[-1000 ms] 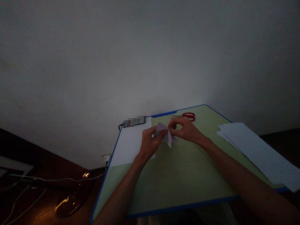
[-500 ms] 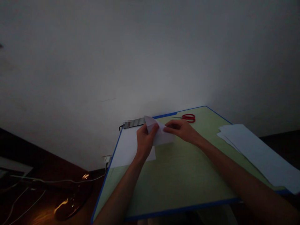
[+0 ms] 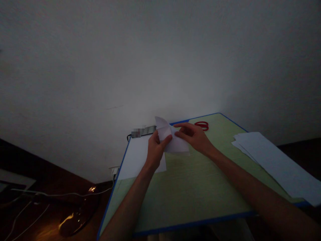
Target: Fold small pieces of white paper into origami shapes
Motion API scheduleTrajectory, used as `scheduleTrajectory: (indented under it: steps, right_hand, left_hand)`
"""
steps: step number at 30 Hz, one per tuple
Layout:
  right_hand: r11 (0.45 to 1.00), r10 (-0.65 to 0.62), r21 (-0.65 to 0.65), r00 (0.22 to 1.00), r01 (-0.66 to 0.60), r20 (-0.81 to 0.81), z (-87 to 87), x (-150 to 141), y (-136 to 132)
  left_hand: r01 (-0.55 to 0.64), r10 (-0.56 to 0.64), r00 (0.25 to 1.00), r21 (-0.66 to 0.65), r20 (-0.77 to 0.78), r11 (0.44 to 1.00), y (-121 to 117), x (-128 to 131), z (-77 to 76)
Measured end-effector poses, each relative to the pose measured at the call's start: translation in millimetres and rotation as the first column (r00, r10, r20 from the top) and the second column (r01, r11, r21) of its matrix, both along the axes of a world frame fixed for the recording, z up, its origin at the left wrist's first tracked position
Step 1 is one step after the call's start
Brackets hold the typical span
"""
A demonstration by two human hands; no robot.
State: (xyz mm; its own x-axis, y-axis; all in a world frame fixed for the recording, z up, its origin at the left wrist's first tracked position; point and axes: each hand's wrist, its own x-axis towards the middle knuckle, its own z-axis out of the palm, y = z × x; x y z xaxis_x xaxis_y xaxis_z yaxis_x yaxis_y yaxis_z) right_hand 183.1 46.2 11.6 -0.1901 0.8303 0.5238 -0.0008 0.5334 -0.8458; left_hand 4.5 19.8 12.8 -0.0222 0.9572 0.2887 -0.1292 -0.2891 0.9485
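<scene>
Above the table, my left hand (image 3: 154,150) grips a small piece of white folded paper (image 3: 177,146), its thumb lying across the front. A flap of the paper stands up and curves past that thumb. My right hand (image 3: 194,136) is at the paper's upper right edge, thumb and index finger a little apart with the edge between them; its other fingers are curled. Under the left hand, a flat white sheet (image 3: 134,160) lies on the table. The scissors (image 3: 204,126) lie behind my right hand, which hides their blades.
The pale green table (image 3: 200,187) has a blue rim and stands against a grey wall (image 3: 160,67). A phone-like dark device (image 3: 149,130) lies at the back left. Loose white sheets (image 3: 276,160) overhang the right edge. Cables (image 3: 72,194) run at the lower left.
The paper's flap has risen and opened wider above my left thumb. My right index finger has lifted away from the thumb, and the hand now covers the scissors' blades.
</scene>
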Motion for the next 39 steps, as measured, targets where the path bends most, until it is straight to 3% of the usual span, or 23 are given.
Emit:
scheduleTrajectory:
  steps: [5, 12, 17, 22, 28, 35, 39]
  right_hand:
    - [0.998, -0.07, 0.001, 0.997, 0.07, -0.018, 2.1, 0, 0]
    - [0.997, -0.062, 0.041, 0.998, 0.062, 0.011, -0.7, -3, -3]
    - [0.998, -0.063, 0.035, 0.996, 0.061, 0.056, 1.4, -2, -3]
    - [0.997, -0.072, -0.032, 0.997, 0.073, 0.025, 0.9, -3, 1]
    - [0.998, -0.042, -0.054, 0.999, 0.041, -0.016, -1.9, -3, 4]
    - [0.996, -0.032, -0.091, 0.996, 0.024, -0.083, 1.7, -2, 3]
    - [0.998, -0.021, -0.067, 0.995, 0.015, -0.097, 1.5, -1, 5]
  left_hand:
    - [0.071, -0.067, 0.996, -0.072, 0.053, 0.995, -5, 4, 3.8]
    - [-0.046, 0.046, 0.999, 0.003, -0.023, 0.999, -9, 8, 7.1]
    - [-0.044, 0.045, 0.996, 0.024, -0.074, 0.999, -5, 4, 3.3]
    - [0.0, 0.025, 0.974, 0.113, -0.223, 0.994, -5, 2, 0.6]
    - [-0.037, 0.125, 0.906, 0.219, -0.404, 0.975, -10, 3, 1.1]
    - [-0.035, 0.148, 0.905, 0.279, -0.398, 0.96, -10, 1, -0.2]
    - [-0.002, 0.097, 0.934, 0.267, -0.343, 0.964, -13, 2, 3.0]
